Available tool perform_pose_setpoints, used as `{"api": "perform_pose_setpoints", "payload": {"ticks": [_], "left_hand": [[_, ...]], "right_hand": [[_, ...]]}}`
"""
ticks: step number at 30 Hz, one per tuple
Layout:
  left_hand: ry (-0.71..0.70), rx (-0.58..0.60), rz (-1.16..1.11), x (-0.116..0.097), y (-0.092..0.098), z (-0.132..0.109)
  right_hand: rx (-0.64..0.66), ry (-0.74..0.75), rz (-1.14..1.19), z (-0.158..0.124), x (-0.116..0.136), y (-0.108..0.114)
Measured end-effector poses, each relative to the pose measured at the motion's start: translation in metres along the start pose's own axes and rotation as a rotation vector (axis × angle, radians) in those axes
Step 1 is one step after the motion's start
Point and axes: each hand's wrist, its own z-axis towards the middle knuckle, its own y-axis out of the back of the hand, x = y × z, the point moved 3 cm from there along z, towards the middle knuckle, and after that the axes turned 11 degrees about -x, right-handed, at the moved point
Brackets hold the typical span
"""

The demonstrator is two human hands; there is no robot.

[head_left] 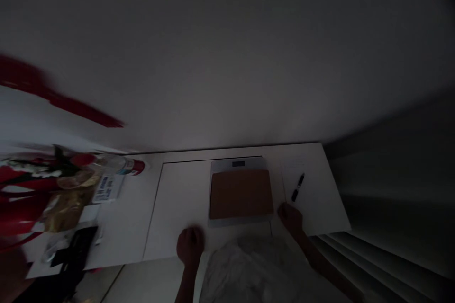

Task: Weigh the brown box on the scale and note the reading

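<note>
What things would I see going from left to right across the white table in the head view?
red-capped bottle → left hand → scale with a brown board on it → pen

Tabletop [177,199] looks like smooth matt white laminate. The brown board [241,194] on the scale [238,164] is matt, cardboard or cork, can't tell which. The scale's grey rim is smooth. The pen [297,187] on the right is glossy black plastic. Far left there's a clear plastic bottle [119,164] and crinkly shiny wrappers [67,206]. Near edge has soft pale cloth [256,265].
</note>
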Motion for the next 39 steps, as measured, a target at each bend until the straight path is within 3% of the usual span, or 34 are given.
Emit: {"api": "perform_pose_setpoints", "payload": {"ticks": [5,8,10,13,17,22,26,30,35,39], "left_hand": [[0.032,0.035,-0.033,-0.004,0.001,0.006],[0.083,0.113,-0.104,-0.004,0.0,0.012],[0.165,0.136,-0.206,-0.003,0.001,0.018],[0.295,0.077,-0.406,-0.008,0.003,0.029],[0.491,0.096,-0.713,-0.036,0.006,0.043],[0.627,0.27,-1.045,-0.086,0.018,0.057],[0.6,0.378,-1.117,-0.116,0.033,0.057],[0.607,0.413,-1.098,-0.134,0.042,0.05],[0.61,0.394,-1.11,-0.131,0.046,0.046],[0.575,0.314,-1.056,-0.093,0.055,0.055]], "right_hand": [[-0.066,0.008,0.095,0.003,0.0,0.001],[-0.114,-0.031,0.207,0.007,0.002,0.004],[-0.161,-0.088,0.316,0.01,0.007,0.009],[-0.253,-0.157,0.533,0.015,0.022,0.016],[-0.33,-0.205,0.922,0.026,0.047,0.017],[-0.214,-0.246,1.16,0.037,0.073,0.015],[-0.046,-0.154,1.233,0.037,0.096,0.027],[0.004,-0.105,1.257,0.031,0.111,0.041],[0.008,-0.088,1.254,0.031,0.123,0.051],[0.111,-0.01,1.211,0.035,0.155,0.054]]}}
